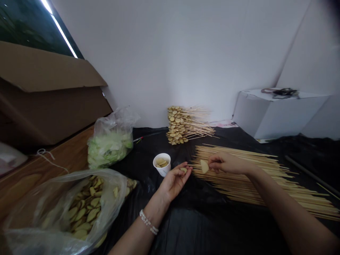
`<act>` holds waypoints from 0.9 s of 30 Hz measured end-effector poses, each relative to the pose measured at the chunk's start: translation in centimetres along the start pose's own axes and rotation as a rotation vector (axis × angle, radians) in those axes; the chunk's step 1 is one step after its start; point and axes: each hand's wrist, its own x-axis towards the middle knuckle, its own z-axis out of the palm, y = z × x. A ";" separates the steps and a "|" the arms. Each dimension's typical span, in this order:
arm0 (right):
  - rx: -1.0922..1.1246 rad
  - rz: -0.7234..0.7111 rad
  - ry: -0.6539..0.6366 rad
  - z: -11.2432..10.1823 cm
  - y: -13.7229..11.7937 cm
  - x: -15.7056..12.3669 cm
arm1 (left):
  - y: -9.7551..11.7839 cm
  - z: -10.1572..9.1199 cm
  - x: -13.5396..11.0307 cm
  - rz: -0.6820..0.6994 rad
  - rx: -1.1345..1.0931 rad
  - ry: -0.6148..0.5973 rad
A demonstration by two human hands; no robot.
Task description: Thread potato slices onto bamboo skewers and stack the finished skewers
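Observation:
My left hand is palm up beside the white cup, fingers curled around a small potato slice. The end of a thin stick reaches its fingertips; whether it is gripped I cannot tell. My right hand, above the wooden skewers, pinches a larger pale potato slice at its fingertips. More slices sit in the white paper cup. At the lower left, an open clear plastic bag holds many potato slices. Threaded skewers are stacked as a pile of potato skewers by the wall.
A tied bag of pale green vegetable pieces stands at the left. Behind it is a large cardboard box. A white box with dark items on top stands at the right. Black plastic sheeting covers the work surface.

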 end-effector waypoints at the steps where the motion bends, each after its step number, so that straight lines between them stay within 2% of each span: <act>1: -0.001 0.004 0.001 0.0 0.0 0.0 | 0.0 0.0 0.0 0.007 0.003 -0.001; 10: -0.027 -0.020 0.019 -0.3 0.1 0.0 | -0.1 -0.2 0.0 0.043 0.060 -0.030; 16: -0.059 -0.049 0.047 -0.5 -0.3 -0.1 | -0.2 -0.6 0.5 0.045 0.001 0.059; 27: -0.096 -0.047 0.044 -0.5 -0.2 -0.2 | -0.3 -1.0 1.1 0.074 -0.052 0.100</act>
